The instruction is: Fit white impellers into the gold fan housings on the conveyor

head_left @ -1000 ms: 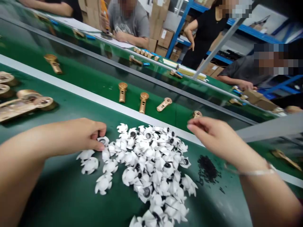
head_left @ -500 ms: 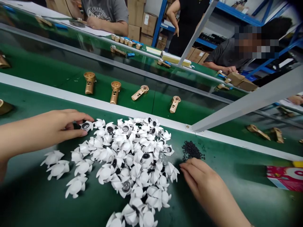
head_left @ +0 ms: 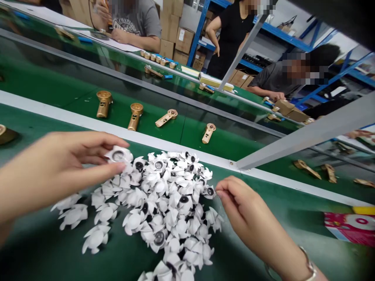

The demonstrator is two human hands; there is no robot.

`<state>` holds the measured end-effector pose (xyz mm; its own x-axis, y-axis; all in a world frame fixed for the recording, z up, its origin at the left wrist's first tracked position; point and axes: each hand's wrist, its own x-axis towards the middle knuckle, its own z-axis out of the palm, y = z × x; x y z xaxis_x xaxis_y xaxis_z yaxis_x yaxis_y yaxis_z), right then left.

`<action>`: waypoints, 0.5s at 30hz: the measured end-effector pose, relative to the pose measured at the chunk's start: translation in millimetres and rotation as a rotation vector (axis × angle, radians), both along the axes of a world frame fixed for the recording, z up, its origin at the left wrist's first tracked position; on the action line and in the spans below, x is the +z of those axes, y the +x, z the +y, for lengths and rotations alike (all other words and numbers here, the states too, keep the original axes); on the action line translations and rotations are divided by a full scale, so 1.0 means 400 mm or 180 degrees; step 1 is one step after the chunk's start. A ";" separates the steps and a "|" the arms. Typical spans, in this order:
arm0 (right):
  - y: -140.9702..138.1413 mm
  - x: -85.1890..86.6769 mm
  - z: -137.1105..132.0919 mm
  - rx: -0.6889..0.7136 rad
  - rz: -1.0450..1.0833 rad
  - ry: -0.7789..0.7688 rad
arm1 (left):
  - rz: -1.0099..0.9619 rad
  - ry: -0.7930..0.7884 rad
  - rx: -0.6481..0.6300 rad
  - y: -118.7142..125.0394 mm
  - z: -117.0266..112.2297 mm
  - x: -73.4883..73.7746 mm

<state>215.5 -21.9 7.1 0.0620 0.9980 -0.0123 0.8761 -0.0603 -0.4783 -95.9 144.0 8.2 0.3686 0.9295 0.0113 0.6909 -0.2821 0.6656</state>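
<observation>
Between the thumb and fingers of my left hand (head_left: 73, 158) is a small white fan blade (head_left: 119, 155), its dark round hub facing up. It is raised over the left edge of a large heap of white fan blades (head_left: 172, 226). At the heap's right edge, my right hand (head_left: 246, 207) has thumb and forefinger pinched together. Whatever is in that pinch is too small or hidden to make out. The pile of tiny black pieces is covered by my right hand.
Several gold handheld fan bodies (head_left: 135, 117) lie on the green belt (head_left: 187, 132) beyond the white rail. A grey metal post (head_left: 293, 136) slants up on the right. Near the right edge is a pink box (head_left: 348, 224). People sit and stand across the line.
My left hand has moved right and lifted the fan blade off the heap's left edge. My right hand has risen from beside the black pieces towards the heap, fingers pinched.
</observation>
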 end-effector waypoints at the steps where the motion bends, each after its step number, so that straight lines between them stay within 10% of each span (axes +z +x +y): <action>1: -0.022 0.015 0.020 -0.0041 0.0485 -0.0055 | -0.0253 -0.0116 -0.0246 0.022 -0.030 0.007; 8: -0.174 0.027 0.088 -0.0036 0.3394 -0.0905 | -0.1730 -0.0329 -0.1331 0.110 -0.139 -0.009; 15: -0.209 0.016 0.082 0.0090 0.2924 -0.0517 | -0.1842 -0.0538 -0.1192 0.095 -0.145 -0.008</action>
<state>131.8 10.7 13.5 -0.0656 0.9807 -0.1841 0.1607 -0.1717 -0.9720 -57.9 85.8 4.9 0.6422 0.7477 0.1687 0.0898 -0.2920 0.9522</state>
